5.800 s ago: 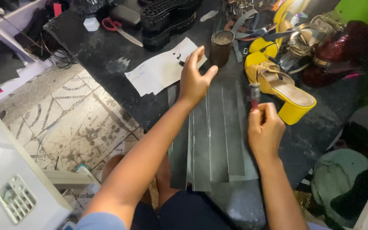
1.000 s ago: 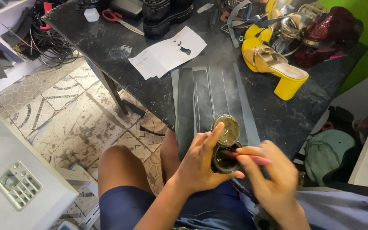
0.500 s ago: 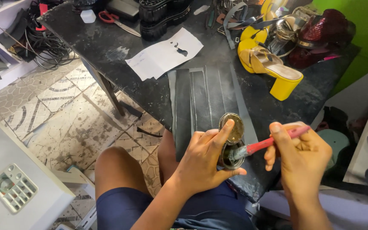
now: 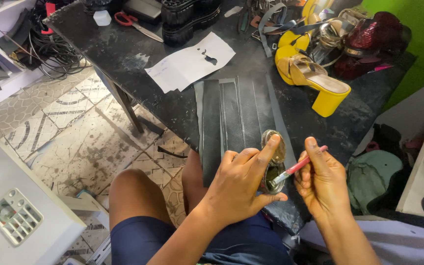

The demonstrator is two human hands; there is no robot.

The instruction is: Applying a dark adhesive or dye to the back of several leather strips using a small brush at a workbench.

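Note:
My left hand (image 4: pixel 239 184) grips a small round tin (image 4: pixel 271 169) with its lid tipped back, held over the near edge of the black worktable (image 4: pixel 123 54). My right hand (image 4: pixel 322 181) pinches a thin red-handled brush (image 4: pixel 298 167), whose tip dips into the open tin. Several long dark leather strips (image 4: pixel 234 115) lie side by side on the table just beyond the tin. A yellow block-heeled sandal (image 4: pixel 312 78) stands to the right of the strips.
A white paper sheet (image 4: pixel 190 64) lies left of the strips. Red-handled scissors (image 4: pixel 131 22), a black chunky sole (image 4: pixel 190 14) and a pile of shoes (image 4: pixel 364 39) sit along the far side. Tangled cables (image 4: pixel 50 44) hang at the left. My bare knee (image 4: pixel 136 191) is below.
The tin came off the table into my left hand near my lap. Over the last second my right hand swung the brush out to the right, then brought its tip back into the tin.

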